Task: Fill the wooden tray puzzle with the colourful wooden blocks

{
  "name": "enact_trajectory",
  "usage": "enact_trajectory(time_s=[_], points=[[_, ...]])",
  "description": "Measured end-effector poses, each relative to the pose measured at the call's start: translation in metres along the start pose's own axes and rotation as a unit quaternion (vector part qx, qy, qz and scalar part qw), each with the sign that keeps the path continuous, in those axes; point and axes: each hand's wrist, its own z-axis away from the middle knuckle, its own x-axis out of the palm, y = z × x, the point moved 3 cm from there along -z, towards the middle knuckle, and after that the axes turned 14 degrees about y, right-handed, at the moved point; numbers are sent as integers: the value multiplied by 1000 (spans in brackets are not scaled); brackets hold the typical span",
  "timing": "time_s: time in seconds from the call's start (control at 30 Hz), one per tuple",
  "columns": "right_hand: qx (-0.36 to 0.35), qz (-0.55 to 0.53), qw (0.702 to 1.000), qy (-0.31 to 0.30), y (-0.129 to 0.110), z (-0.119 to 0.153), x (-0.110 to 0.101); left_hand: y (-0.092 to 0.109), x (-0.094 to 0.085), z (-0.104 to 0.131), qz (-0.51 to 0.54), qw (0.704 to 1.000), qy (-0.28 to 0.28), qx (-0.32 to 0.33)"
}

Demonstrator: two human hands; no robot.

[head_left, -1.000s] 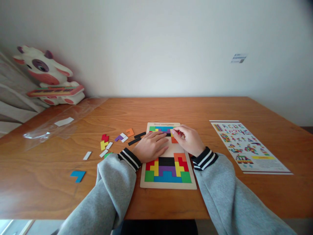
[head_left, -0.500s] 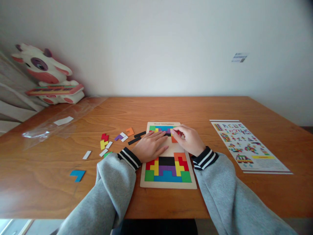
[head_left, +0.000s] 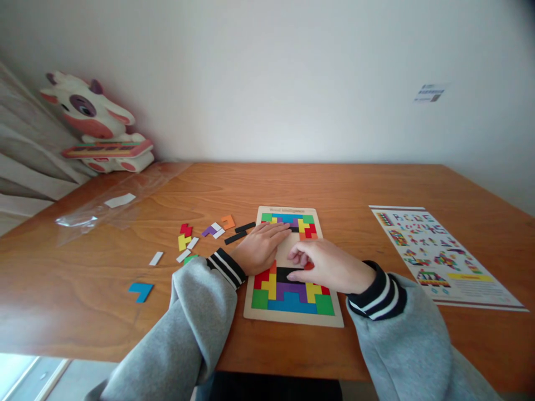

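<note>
Though part-hidden, pieces point(head_left: 292, 303) in board point(head_left: 283, 252)

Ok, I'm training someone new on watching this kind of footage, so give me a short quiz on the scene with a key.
1. True or false: the left hand lies on the board.
2. Where is the printed sheet?
a) under the board
b) on the person's left of the board
c) on the person's right of the board
3. Fill in the colour: the loose piece nearest the front edge of the table is ____.

Key: 1 true; 2 c; 3 blue.
</note>
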Motion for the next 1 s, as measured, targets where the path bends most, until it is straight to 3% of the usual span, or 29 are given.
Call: enact_trajectory(time_s=[0.4, 0.57, 0.63, 0.8, 0.87, 1.0], points=[[-22, -43, 999, -1, 4, -2, 8, 2, -1, 0, -9, 1000, 10, 0], [-29, -65, 997, -1, 3, -4, 5, 1, -9, -2, -32, 998, 58, -6], [-22, -93, 995, 28, 5, -6, -1, -5, -17, -2, -48, 992, 107, -39], [27, -127, 971, 200, 18, -14, -18, -20, -36, 3, -55, 962, 229, -141], [51, -159, 958, 235, 25, -17, -19, -23, -39, 5, -45, 962, 230, -142], [84, -244, 935, 245, 35, -20, -11, -24, -38, 8, -54, 976, 184, -107]])
